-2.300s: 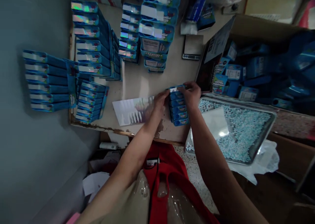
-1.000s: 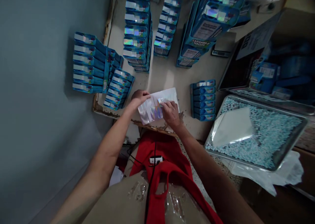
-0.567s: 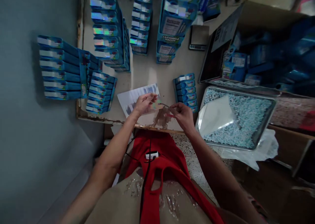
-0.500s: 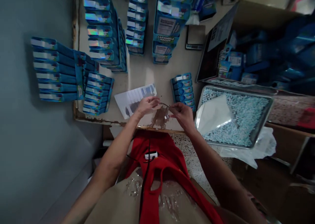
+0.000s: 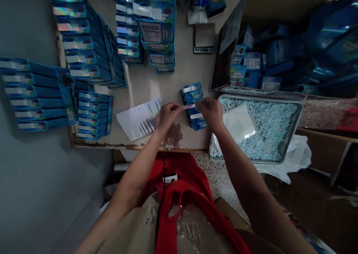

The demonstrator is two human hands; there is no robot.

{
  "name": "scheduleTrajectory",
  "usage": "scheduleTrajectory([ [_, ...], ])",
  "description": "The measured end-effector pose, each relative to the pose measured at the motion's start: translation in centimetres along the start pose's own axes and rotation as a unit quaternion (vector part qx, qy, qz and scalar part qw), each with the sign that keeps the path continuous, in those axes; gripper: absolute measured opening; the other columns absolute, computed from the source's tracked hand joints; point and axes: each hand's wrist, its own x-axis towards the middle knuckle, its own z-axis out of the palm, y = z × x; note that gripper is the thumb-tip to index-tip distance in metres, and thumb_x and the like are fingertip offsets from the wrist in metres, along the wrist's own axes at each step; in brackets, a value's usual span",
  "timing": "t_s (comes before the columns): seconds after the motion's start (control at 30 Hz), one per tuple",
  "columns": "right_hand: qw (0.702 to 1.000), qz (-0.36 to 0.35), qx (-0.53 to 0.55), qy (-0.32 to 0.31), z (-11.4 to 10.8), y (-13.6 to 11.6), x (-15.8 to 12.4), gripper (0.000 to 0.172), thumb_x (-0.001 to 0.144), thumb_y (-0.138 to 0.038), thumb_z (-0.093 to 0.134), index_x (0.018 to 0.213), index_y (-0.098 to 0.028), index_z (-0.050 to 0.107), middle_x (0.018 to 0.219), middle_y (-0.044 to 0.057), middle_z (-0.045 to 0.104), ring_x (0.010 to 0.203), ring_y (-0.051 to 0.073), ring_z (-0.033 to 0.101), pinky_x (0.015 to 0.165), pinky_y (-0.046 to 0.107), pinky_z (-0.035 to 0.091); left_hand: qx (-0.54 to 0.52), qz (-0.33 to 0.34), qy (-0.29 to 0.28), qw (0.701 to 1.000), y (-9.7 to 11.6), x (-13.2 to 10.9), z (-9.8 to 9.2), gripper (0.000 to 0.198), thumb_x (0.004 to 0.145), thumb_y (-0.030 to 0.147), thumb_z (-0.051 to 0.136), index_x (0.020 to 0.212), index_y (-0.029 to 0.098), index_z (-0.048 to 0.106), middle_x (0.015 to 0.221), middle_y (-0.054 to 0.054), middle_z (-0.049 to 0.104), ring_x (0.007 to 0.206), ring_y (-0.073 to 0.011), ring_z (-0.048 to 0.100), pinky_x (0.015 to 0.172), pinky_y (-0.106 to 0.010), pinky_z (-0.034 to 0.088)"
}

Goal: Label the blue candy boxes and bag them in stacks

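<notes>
Strip (image 5: pixel 190 106), pinched at either end by left hand (image 5: pixel 168 116) and right hand (image 5: pixel 212 113), over blue boxes (image 5: pixel 192 97); uneven pull might crease it.

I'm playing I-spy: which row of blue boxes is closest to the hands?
The short row between the white sheet and the metal tray. The left hand and right hand hold a thin strip over it; others stand farther off.

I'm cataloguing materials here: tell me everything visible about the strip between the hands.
The strip is thin, narrow and pale, with a pinkish sheen, like glossy film. It is held at a slight slant between the left hand and right hand, over small blue packs; whether it touches them is unclear.
</notes>
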Motion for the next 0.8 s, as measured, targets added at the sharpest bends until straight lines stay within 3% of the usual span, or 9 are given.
scheduleTrajectory([
  [0.13,0.999,-0.027,-0.036,0.023,0.5,-0.7,2.7,0.025,0.092,-0.042,0.065,0.093,-0.021,0.078,0.079,0.006,0.073,0.074,0.022,0.063,0.074,0.034,0.044,0.016,0.019,0.043,0.999,0.2,2.2,0.8,0.026,0.078,0.042,0.084,0.073,0.019,0.073,0.066,0.001,0.062,0.063,-0.0124,0.052,0.061,-0.026,0.037],
  [0.27,0.998,-0.029,-0.058,0.02,1.1,-1.1,4.0,0.022,0.091,-0.038,0.064,0.094,-0.021,0.078,0.084,0.008,0.075,0.08,0.025,0.066,0.078,0.036,0.047,0.013,0.008,0.048,0.999,-0.4,3.2,0.8,0.022,0.079,0.039,0.083,0.074,0.02,0.074,0.067,0.0,0.064,0.064,-0.0131,0.053,0.061,-0.026,0.038],
  [0.47,0.997,0.023,-0.074,0.025,1.9,-0.7,4.6,0.017,0.086,-0.037,0.07,0.092,-0.022,0.072,0.089,0.007,0.075,0.085,0.027,0.067,0.081,0.038,0.046,0.024,0.001,0.053,0.998,-2.3,4.5,1.4,0.024,0.079,0.042,0.082,0.078,0.019,0.074,0.071,0.001,0.067,0.071,-0.0147,0.059,0.067,-0.026,0.043],
  [0.57,0.995,0.064,-0.049,0.065,1.9,0.0,5.1,0.032,0.078,-0.041,0.079,0.098,-0.019,0.066,0.09,0.007,0.072,0.083,0.025,0.064,0.077,0.035,0.044,0.011,-0.003,0.047,0.999,-3.9,5.4,2.5,0.023,0.083,0.04,0.078,0.079,0.019,0.072,0.077,0.0,0.07,0.079,-0.0161,0.063,0.076,-0.027,0.047],
  [0.7,0.995,0.081,0.02,0.05,1.3,0.4,5.0,0.031,0.077,-0.042,0.081,0.083,-0.022,0.058,0.074,0.0,0.063,0.07,0.019,0.057,0.068,0.032,0.038,0.016,-0.055,0.145,0.988,-4.5,4.7,3.4,0.021,0.083,0.034,0.08,0.088,0.02,0.066,0.085,-0.002,0.07,0.082,-0.0168,0.065,0.078,-0.028,0.048],
  [0.77,0.993,0.08,0.078,0.039,0.9,0.0,4.2,0.032,0.078,-0.044,0.08,0.08,-0.023,0.056,0.067,-0.003,0.058,0.064,0.016,0.054,0.065,0.031,0.036,0.04,-0.044,0.194,0.979,-3.5,3.2,3.1,0.02,0.084,0.031,0.079,0.091,0.02,0.063,0.087,-0.003,0.069,0.082,-0.0166,0.064,0.078,-0.028,0.048],
  [0.8,0.99,0.079,0.111,0.036,0.7,-0.3,3.7,0.032,0.078,-0.046,0.079,0.08,-0.023,0.056,0.065,-0.004,0.057,0.062,0.015,0.052,0.063,0.03,0.035,0.047,-0.02,0.193,0.98,-2.8,2.3,2.9,0.019,0.087,0.032,0.077,0.091,0.021,0.063,0.086,-0.003,0.069,0.081,-0.0165,0.064,0.078,-0.029,0.049],
])
